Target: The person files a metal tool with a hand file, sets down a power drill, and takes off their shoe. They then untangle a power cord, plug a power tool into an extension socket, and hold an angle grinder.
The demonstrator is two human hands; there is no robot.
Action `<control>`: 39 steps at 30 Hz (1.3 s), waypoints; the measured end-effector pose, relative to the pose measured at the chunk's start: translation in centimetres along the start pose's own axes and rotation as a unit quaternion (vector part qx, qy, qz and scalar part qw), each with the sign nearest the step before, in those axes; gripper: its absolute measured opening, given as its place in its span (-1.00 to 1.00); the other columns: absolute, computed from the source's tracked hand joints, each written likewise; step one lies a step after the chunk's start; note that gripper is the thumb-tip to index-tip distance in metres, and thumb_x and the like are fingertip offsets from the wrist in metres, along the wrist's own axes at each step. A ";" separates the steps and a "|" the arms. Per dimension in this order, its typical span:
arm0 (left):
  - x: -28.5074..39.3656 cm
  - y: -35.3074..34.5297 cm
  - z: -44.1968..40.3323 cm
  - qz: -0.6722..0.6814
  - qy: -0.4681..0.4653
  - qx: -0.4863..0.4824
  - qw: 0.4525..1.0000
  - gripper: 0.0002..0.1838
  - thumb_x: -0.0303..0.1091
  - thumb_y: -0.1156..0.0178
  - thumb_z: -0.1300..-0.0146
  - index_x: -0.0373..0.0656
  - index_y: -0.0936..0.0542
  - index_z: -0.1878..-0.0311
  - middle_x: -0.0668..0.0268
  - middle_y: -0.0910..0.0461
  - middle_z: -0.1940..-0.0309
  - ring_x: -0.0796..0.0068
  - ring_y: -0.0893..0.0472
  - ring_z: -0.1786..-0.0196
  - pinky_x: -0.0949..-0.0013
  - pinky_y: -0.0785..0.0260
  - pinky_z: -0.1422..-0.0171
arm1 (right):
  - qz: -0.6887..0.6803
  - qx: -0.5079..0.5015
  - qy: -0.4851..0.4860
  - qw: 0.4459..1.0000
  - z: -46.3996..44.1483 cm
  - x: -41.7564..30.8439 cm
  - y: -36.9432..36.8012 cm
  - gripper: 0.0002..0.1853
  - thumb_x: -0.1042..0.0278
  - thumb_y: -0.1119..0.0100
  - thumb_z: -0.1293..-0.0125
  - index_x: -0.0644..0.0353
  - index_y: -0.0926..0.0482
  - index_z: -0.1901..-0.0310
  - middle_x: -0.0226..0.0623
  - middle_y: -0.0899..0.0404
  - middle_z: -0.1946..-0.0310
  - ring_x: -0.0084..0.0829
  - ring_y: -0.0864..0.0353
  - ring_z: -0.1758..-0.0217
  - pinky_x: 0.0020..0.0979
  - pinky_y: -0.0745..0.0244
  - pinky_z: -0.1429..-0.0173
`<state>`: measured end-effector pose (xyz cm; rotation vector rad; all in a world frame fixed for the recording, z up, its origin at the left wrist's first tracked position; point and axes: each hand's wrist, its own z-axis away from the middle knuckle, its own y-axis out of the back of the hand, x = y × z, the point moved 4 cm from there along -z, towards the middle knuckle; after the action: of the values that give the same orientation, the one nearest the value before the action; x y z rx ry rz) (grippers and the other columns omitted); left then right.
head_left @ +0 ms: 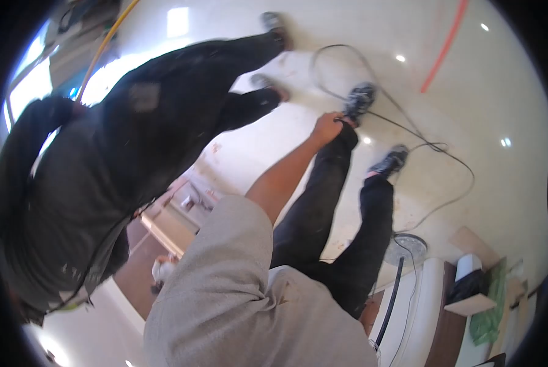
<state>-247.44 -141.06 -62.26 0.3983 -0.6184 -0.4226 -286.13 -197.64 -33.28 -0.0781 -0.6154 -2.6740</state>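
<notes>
My left hand [328,128] reaches down along my left leg. Its fingers are closed at the hem of my black trouser leg [316,196], just above a dark patterned shoe [361,100]. It seems to grip the hem, though the fingertips are partly hidden. A thin dark cable [402,129] passes by that shoe and loops over the pale floor. My other shoe [391,160] stands to the right, near the cable. My right hand does not show.
Another person in dark clothes [121,147] stands close on the left. A red strip [445,46] lies on the glossy floor [274,134]. At lower right are a round grey disc [408,248], a black hose [389,306], a cardboard piece [473,304] and a green plastic bag [487,324].
</notes>
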 end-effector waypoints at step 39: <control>-20.0 5.0 29.4 -0.025 0.032 -0.046 0.998 -0.64 -0.40 -0.28 -0.41 -0.17 -0.67 -0.25 0.07 -0.66 -0.18 0.02 -0.60 -0.28 0.07 -0.38 -0.45 | 0.156 0.069 0.055 0.984 -2.9 2.3 -15.4 -0.66 0.21 -0.09 -0.55 0.35 -0.65 -0.03 0.20 -0.72 0.13 0.13 -0.74 0.05 -0.04 -0.54 -0.06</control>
<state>-279.31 -133.80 -47.37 0.3390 -0.5246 -0.4832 -294.14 -187.00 -41.93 0.0120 -0.6897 -2.3103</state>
